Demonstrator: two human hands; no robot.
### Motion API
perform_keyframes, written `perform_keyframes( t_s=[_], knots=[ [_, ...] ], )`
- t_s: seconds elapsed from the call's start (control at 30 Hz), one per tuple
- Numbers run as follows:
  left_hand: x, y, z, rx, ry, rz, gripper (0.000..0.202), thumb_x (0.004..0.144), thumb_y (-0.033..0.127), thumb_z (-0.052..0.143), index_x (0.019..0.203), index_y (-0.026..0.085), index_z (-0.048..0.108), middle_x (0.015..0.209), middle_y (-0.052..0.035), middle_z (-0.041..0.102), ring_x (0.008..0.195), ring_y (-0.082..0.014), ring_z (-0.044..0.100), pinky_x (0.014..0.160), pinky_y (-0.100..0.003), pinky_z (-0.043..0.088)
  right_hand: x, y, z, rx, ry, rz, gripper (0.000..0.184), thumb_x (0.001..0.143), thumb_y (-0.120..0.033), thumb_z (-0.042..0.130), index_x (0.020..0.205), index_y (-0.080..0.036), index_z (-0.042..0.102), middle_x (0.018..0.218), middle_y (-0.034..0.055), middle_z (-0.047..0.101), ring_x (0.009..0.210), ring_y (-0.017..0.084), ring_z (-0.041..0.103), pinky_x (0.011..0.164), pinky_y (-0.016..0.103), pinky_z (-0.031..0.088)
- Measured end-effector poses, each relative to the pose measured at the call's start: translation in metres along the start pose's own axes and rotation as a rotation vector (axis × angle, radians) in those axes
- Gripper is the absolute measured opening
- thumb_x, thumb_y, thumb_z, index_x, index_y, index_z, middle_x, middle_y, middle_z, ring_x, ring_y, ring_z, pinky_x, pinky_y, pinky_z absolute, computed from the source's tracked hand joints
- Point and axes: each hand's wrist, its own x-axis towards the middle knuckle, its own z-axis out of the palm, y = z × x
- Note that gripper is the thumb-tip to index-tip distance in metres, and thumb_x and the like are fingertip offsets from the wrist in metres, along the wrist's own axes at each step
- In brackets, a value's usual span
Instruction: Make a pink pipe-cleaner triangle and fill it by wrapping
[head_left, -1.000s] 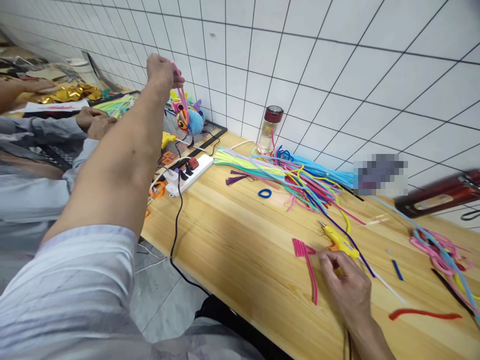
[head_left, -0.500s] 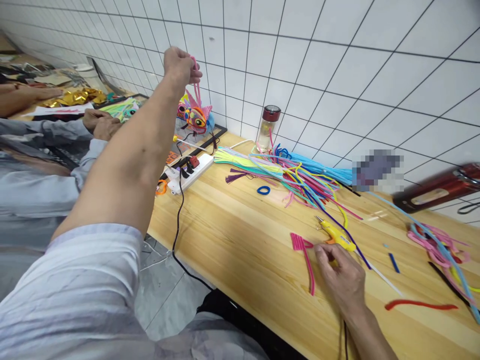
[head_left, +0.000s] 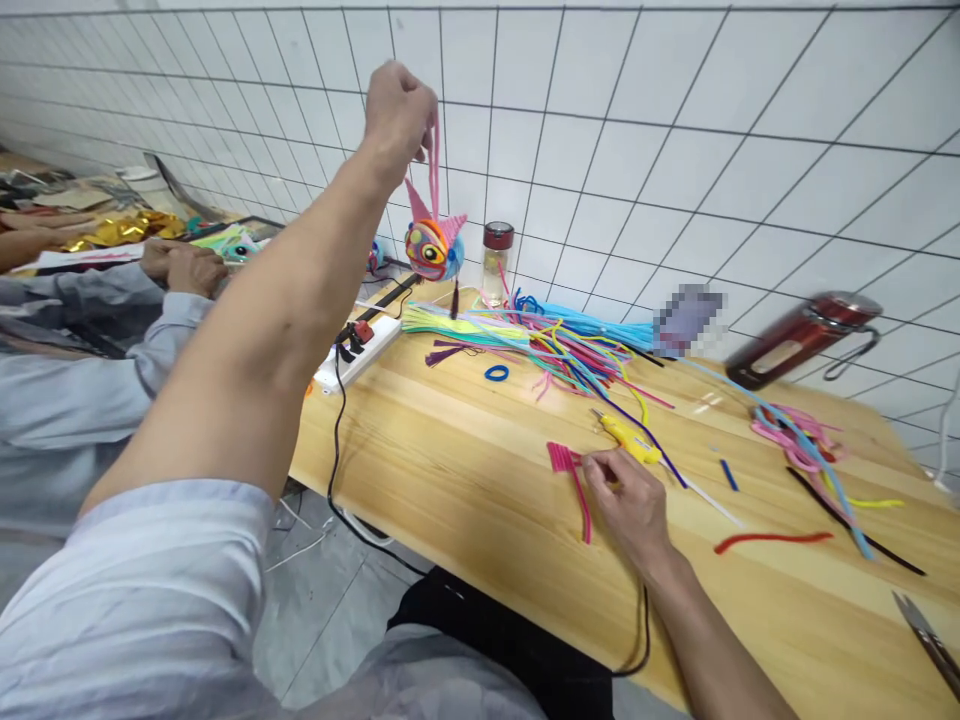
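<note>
My left hand (head_left: 401, 112) is closed on the pink loop of a round ornament (head_left: 433, 250) made of coloured pipe cleaners. The ornament hangs in the air near the wall, with pink pointed ears, a big eye and a dark tassel. Low over the table, my right hand (head_left: 628, 500) pinches one end of a flat pink pipe-cleaner piece (head_left: 562, 457), whose long tail points toward me. Just beyond that hand lies a yellow glue gun (head_left: 628, 437), partly behind the fingers.
A bundle of pipe cleaners (head_left: 517, 330) lies along the wall, beside a glass bottle (head_left: 496, 265) and a dark red flask (head_left: 802, 340). A power strip (head_left: 367, 350) sits left, scissors (head_left: 926, 640) at right. A co-worker's hands (head_left: 184, 265) are at far left.
My left hand has lifted the ornament up and to the right, clear of the things behind it. My right hand keeps its pinch on the pink piece. The view has shifted right.
</note>
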Motion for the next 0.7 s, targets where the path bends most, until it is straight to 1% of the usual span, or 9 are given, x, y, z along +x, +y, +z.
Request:
perform_keyframes(
  t_s=[0.03, 0.07, 0.17, 0.23, 0.3, 0.47, 0.5, 0.57, 0.7],
  knots=[
    [-0.005, 0.008, 0.010, -0.004, 0.036, 0.037, 0.017, 0.107, 0.012, 0.045, 0.095, 0.023, 0.037, 0.088, 0.0038, 0.049, 0.079, -0.0088, 0.051, 0.074, -0.029, 0.037, -0.001, 0.000, 0.001, -0.003, 0.001, -0.006, 0.027, 0.108, -0.027, 0.062, 0.085, -0.022, 0.073, 0.069, -0.0005, 0.071, 0.058, 0.014, 0.065, 0.060, 0.029, 0.051],
    [-0.011, 0.017, 0.020, -0.008, 0.037, 0.056, 0.020, 0.104, 0.011, 0.049, 0.092, 0.023, 0.039, 0.087, 0.0031, 0.051, 0.076, -0.0091, 0.053, 0.073, -0.029, 0.039, -0.001, 0.000, 0.002, -0.008, 0.003, -0.016, 0.027, 0.108, -0.026, 0.062, 0.084, -0.022, 0.073, 0.069, -0.0004, 0.071, 0.058, 0.014, 0.065, 0.060, 0.029, 0.051],
    [-0.031, 0.040, 0.054, -0.025, -0.010, 0.103, 0.025, 0.103, 0.011, 0.057, 0.087, 0.023, 0.042, 0.081, 0.0023, 0.054, 0.071, -0.0092, 0.056, 0.074, -0.032, 0.048, -0.003, -0.001, 0.005, -0.034, 0.008, -0.049, 0.025, 0.107, -0.022, 0.063, 0.084, -0.022, 0.072, 0.070, 0.0003, 0.072, 0.060, 0.014, 0.065, 0.061, 0.029, 0.050],
    [-0.048, 0.057, 0.078, -0.039, -0.068, 0.143, 0.026, 0.104, 0.010, 0.057, 0.085, 0.022, 0.044, 0.077, 0.0025, 0.055, 0.071, -0.0089, 0.058, 0.081, -0.036, 0.056, -0.003, 0.000, 0.007, -0.044, 0.014, -0.053, 0.024, 0.106, -0.021, 0.064, 0.084, -0.021, 0.072, 0.069, 0.0006, 0.071, 0.060, 0.014, 0.064, 0.061, 0.029, 0.049],
    [-0.066, 0.075, 0.103, -0.056, -0.123, 0.164, 0.024, 0.102, 0.006, 0.055, 0.086, 0.021, 0.045, 0.074, 0.0021, 0.057, 0.069, -0.0095, 0.062, 0.082, -0.039, 0.060, -0.004, 0.000, 0.009, -0.048, 0.021, -0.051, 0.025, 0.106, -0.019, 0.063, 0.083, -0.021, 0.072, 0.070, 0.0018, 0.072, 0.060, 0.014, 0.063, 0.061, 0.029, 0.048],
    [-0.109, 0.117, 0.169, -0.166, -0.302, 0.219, 0.018, 0.096, 0.003, 0.054, 0.086, 0.017, 0.051, 0.068, -0.0027, 0.064, 0.068, -0.0163, 0.072, 0.076, -0.037, 0.065, -0.003, 0.000, 0.011, -0.054, 0.046, -0.054, 0.024, 0.103, -0.014, 0.061, 0.081, -0.021, 0.069, 0.071, 0.0030, 0.073, 0.063, 0.016, 0.064, 0.064, 0.030, 0.047],
    [-0.115, 0.123, 0.184, -0.165, -0.321, 0.223, 0.018, 0.095, 0.002, 0.054, 0.083, 0.016, 0.052, 0.068, -0.0044, 0.065, 0.069, -0.0172, 0.073, 0.075, -0.036, 0.065, -0.003, 0.000, 0.011, -0.053, 0.041, -0.055, 0.025, 0.103, -0.013, 0.061, 0.080, -0.021, 0.069, 0.071, 0.0027, 0.072, 0.063, 0.016, 0.063, 0.064, 0.030, 0.046],
    [-0.126, 0.131, 0.212, -0.157, -0.344, 0.206, 0.018, 0.098, 0.007, 0.056, 0.083, 0.017, 0.053, 0.069, -0.0056, 0.066, 0.071, -0.0198, 0.075, 0.076, -0.037, 0.064, -0.003, 0.001, 0.012, -0.050, 0.028, -0.048, 0.026, 0.103, -0.013, 0.060, 0.079, -0.022, 0.067, 0.070, 0.0023, 0.071, 0.064, 0.016, 0.063, 0.065, 0.030, 0.046],
    [-0.146, 0.133, 0.270, -0.175, -0.473, 0.128, 0.008, 0.095, 0.011, 0.063, 0.090, 0.016, 0.060, 0.071, -0.0055, 0.070, 0.080, -0.0213, 0.078, 0.081, -0.034, 0.063, -0.003, 0.003, 0.014, -0.051, 0.001, -0.022, 0.026, 0.103, -0.016, 0.063, 0.078, -0.023, 0.067, 0.071, 0.0019, 0.071, 0.065, 0.016, 0.063, 0.066, 0.030, 0.045]
  ],
)
